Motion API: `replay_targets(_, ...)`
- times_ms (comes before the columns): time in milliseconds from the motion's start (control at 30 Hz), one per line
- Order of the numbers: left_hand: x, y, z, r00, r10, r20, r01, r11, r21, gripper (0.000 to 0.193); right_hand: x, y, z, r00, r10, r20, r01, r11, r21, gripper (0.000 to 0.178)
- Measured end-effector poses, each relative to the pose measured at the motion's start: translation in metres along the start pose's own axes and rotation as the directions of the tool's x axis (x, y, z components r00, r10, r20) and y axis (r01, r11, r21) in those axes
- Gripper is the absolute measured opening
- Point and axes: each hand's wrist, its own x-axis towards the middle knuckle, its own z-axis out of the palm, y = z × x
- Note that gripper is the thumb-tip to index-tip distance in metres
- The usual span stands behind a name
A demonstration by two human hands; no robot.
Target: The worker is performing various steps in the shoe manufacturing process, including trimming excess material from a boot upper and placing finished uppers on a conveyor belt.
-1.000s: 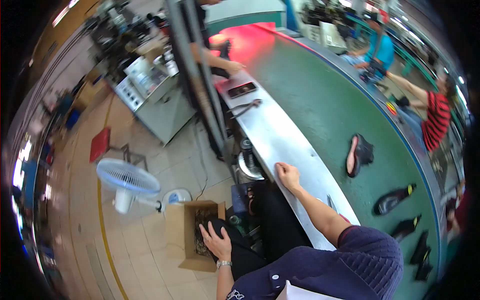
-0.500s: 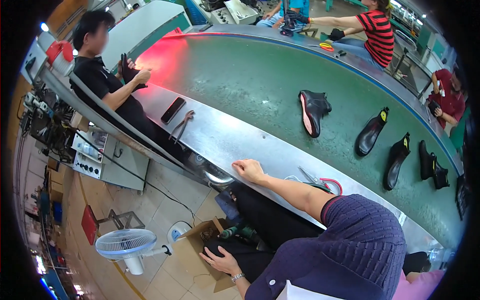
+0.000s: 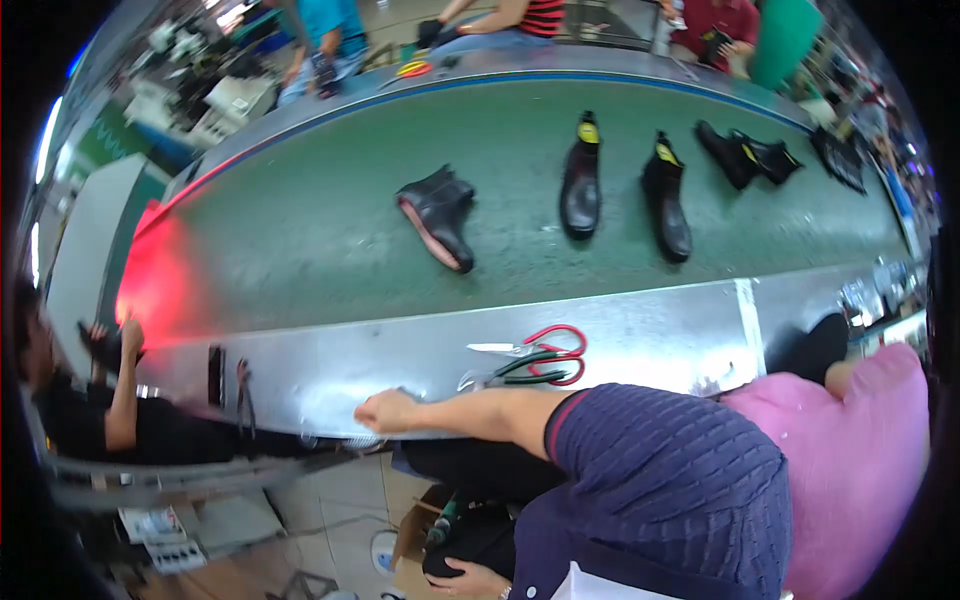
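Observation:
My right hand (image 3: 388, 412) rests at the near edge of the metal tabletop, its fingers curled closed with nothing visible in them. Scissors with red handles (image 3: 570, 340) lie on the metal beyond my right forearm, against a green-handled cutting tool (image 3: 520, 374). My left hand (image 3: 468, 580) lies on my dark-clad knee, fingers spread and holding nothing. Nearest on the green belt is a black ankle boot (image 3: 440, 215) with a pale pinkish sole, tipped on its side. Two black boots with yellow linings, one boot (image 3: 581, 190) and another boot (image 3: 667, 200), lie farther right.
More dark footwear (image 3: 750, 158) lies toward the belt's right end. A phone (image 3: 216, 375) and pincers (image 3: 243, 390) are on the metal at left, near a co-worker in black (image 3: 150, 430). Someone in pink (image 3: 840, 440) sits beside me. A cardboard box (image 3: 408, 545) stands by my legs.
The view has turned to the right, so the belt and boots appear farther left and more level. My right hand stays at the table edge, my left hand on my knee.

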Motion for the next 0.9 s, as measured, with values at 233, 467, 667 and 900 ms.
replay_targets(233, 0.069, -0.091, 0.035, 0.974, 0.209, -0.092, -0.220, 0.968, -0.124, 0.042, 0.017, -0.023, 0.033, 0.986, -0.162, -0.041, 0.164, 0.986, 0.027, 0.020)
replay_targets(467, 0.202, 0.023, 0.066, 0.823, 0.544, 0.164, -0.483, 0.821, -0.305, 0.041, 0.007, 0.003, 0.002, 0.998, -0.023, -0.055, 0.026, 0.998, 0.053, 0.022)
replay_targets(667, 0.403, 0.048, 0.133, 0.627, 0.728, 0.277, -0.590, 0.676, -0.441, 0.040, 0.007, 0.001, 0.006, 0.990, -0.068, -0.122, 0.084, 0.988, 0.128, 0.022)
replay_targets(900, 0.627, 0.185, 0.118, 0.383, 0.859, 0.340, -0.649, 0.513, -0.563, 0.040, 0.009, 0.012, 0.014, 0.999, -0.035, -0.019, 0.037, 0.992, 0.124, 0.029)
